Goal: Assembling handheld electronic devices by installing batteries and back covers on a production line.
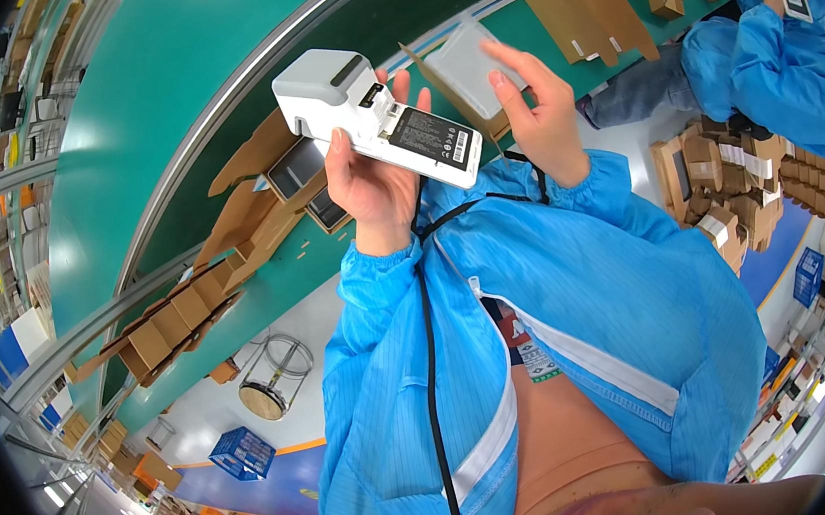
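My left hand [370,187] is wrapped from below around a white and grey handheld payment terminal [320,91], its thumb along the near side. The terminal is turned underside up, and its battery bay is uncovered. A black labelled battery [432,138] sits in the bay. My right hand [547,118] is raised just right of the terminal, thumb and forefinger apart. Its fingertips overlap a pale grey flat plastic piece [470,75] at an open cardboard box [494,128]; whether they touch it I cannot tell. Nothing shows between those fingers.
Open cardboard boxes [272,212] line the green bench [317,252] on the left, some with dark devices inside. More open boxes [587,3] stand at the far right. Another person in blue [775,69] handles a white device there. Behind are a stool [263,401] and a blue crate [242,453].
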Tool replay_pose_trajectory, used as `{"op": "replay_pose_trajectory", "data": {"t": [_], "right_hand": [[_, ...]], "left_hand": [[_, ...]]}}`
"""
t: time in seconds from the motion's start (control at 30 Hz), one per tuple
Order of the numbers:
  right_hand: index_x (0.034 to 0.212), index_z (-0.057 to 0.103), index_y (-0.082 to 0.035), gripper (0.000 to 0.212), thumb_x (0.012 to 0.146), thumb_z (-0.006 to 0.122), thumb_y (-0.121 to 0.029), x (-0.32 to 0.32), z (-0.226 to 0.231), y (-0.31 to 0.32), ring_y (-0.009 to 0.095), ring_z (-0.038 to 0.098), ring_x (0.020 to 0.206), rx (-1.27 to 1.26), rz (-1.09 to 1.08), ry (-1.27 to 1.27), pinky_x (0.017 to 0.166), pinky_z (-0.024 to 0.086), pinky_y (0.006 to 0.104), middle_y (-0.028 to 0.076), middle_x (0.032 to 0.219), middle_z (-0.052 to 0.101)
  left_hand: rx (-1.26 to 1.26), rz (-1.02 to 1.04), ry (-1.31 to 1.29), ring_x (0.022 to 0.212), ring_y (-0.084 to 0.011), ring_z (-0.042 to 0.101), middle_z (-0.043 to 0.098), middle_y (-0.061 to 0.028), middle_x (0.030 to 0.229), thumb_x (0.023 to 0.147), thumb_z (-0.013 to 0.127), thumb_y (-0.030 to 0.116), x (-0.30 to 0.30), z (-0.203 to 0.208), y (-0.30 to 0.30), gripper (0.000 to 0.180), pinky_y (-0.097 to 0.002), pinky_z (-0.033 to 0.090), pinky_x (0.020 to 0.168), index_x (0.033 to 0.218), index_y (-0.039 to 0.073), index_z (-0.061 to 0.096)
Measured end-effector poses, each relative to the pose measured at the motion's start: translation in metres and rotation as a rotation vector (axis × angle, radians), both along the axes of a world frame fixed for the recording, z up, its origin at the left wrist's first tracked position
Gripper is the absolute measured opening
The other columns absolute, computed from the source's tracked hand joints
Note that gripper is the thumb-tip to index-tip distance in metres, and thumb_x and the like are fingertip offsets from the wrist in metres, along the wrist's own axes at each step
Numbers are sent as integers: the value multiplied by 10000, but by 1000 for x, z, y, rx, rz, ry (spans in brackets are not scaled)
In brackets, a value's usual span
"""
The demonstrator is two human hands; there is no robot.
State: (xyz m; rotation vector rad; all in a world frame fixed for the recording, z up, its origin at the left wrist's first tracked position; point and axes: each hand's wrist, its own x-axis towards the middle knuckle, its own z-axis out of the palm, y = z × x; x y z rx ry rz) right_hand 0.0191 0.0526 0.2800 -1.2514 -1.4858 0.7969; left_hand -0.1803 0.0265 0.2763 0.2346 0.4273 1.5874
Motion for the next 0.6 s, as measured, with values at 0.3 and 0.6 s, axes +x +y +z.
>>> {"op": "replay_pose_trajectory", "data": {"t": [0.3,0.6], "right_hand": [[1270,651,-1,294,993,727,-62,5,-1,-9,119,670,677,-320,59,404,590,526,252,141,993,756],[1072,835,-115,435,709,767,115,0,16,-21,158,511,731,351,259,-128,609,431,281,40,1086,728]], "left_hand": [[-64,3,-13,1442,-428,494,536,-235,1493,1042,559,367,-2,2,3,672,-644,413,1198,1597,40,368],[-13,10,90,1449,-467,481,501,-266,1527,1019,593,403,-3,1,2,733,-682,389,1200,1622,74,338]]}}
